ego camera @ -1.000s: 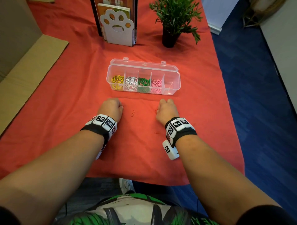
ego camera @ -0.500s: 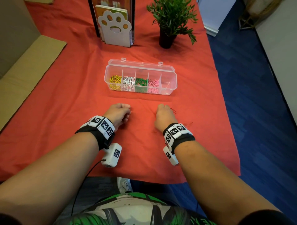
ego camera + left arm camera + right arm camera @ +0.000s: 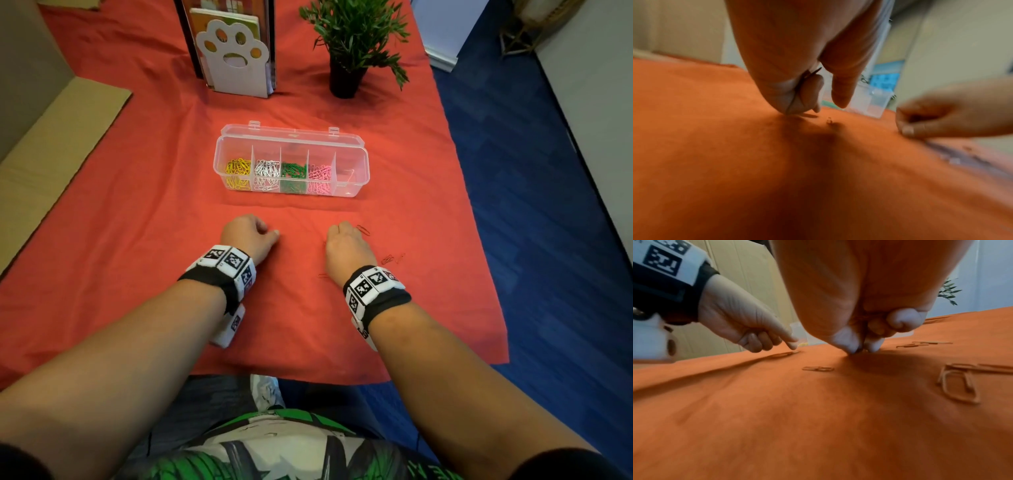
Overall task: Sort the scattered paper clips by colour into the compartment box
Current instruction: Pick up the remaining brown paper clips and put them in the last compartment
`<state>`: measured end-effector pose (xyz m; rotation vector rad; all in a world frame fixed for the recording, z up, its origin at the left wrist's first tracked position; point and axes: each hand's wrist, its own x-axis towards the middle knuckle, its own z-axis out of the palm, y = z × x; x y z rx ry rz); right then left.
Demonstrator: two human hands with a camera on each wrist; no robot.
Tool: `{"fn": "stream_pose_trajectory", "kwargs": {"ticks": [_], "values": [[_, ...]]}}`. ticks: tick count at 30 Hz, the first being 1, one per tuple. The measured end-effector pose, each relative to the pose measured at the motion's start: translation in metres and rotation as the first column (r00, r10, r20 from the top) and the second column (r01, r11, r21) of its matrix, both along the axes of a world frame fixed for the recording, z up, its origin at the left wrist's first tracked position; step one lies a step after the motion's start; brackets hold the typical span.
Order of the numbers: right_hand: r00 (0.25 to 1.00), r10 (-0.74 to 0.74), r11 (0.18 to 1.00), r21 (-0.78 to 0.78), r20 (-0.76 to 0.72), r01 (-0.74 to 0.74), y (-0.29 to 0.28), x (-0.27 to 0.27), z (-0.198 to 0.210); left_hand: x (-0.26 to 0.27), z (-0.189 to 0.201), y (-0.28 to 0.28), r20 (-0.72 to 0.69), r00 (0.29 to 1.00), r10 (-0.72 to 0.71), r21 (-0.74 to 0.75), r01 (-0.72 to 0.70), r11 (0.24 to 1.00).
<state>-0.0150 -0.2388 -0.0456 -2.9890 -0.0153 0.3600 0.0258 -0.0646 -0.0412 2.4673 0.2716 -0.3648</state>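
The clear compartment box (image 3: 356,171) lies open on the red cloth, with yellow, white, green and pink clips in separate compartments; its rightmost one looks nearly bare. My left hand (image 3: 250,236) sits in front of it, fingers curled, pinching a red clip (image 3: 810,76) between thumb and finger, index finger (image 3: 840,97) pointing down at the cloth. To its right my right hand (image 3: 346,243) pinches at the cloth with thumb and fingertip (image 3: 857,348), more clips seemingly tucked in its palm. Loose red clips (image 3: 363,230) (image 3: 818,369) lie around it.
A paw-shaped bookend (image 3: 236,61) with books and a potted plant (image 3: 346,44) stand behind the box. Cardboard (image 3: 51,144) lies at the left. The cloth's right edge (image 3: 479,240) drops to blue floor. Further red clips (image 3: 388,258) lie right of my right wrist.
My left hand slid right to the clip that lay between the hands and now covers it. The right hand stays at its spot, still pinching at the cloth.
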Motion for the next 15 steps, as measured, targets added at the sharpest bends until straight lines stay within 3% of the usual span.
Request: {"fn": "stream_pose_trajectory", "kwargs": {"ticks": [2, 4, 6, 8, 9, 12, 13, 15], "values": [[1.000, 0.003, 1.000, 0.020, -0.008, -0.003, -0.001, 0.003, 0.000, -0.002, -0.004, -0.001, 0.069, 0.991, -0.117, 0.113, 0.109, 0.988], [0.996, -0.071, 0.980, 0.180, -0.052, 0.079, -0.007, 0.007, 0.001, -0.003, -0.006, -0.001, 0.092, 0.978, -0.187, 0.151, 0.171, 0.974], [0.953, -0.270, 0.855, 0.421, -0.135, 0.301, -0.017, 0.013, 0.002, -0.001, -0.008, -0.001, 0.085, 0.974, -0.212, 0.146, 0.199, 0.969], [0.862, -0.426, 0.621, 0.604, -0.275, 0.500, -0.028, 0.017, 0.004, 0.000, -0.007, -0.003, 0.063, 0.970, -0.236, 0.143, 0.225, 0.964], [0.796, -0.478, 0.447, 0.677, -0.372, 0.584, -0.034, 0.017, 0.006, -0.001, -0.007, -0.004, 0.054, 0.967, -0.249, 0.143, 0.239, 0.960], [0.564, -0.494, -0.196, 0.717, -0.662, 0.669, -0.052, 0.013, 0.022, 0.000, -0.004, -0.007, 0.034, 0.969, -0.245, 0.128, 0.239, 0.962], [0.521, -0.468, -0.327, 0.687, -0.714, 0.649, -0.059, 0.012, 0.027, 0.001, -0.002, -0.008, 0.023, 0.975, -0.219, 0.097, 0.216, 0.972], [0.492, -0.416, -0.445, 0.643, -0.765, 0.623, -0.072, 0.010, 0.031, 0.001, 0.004, -0.012, -0.084, 0.990, -0.109, -0.104, 0.100, 0.990]]}}
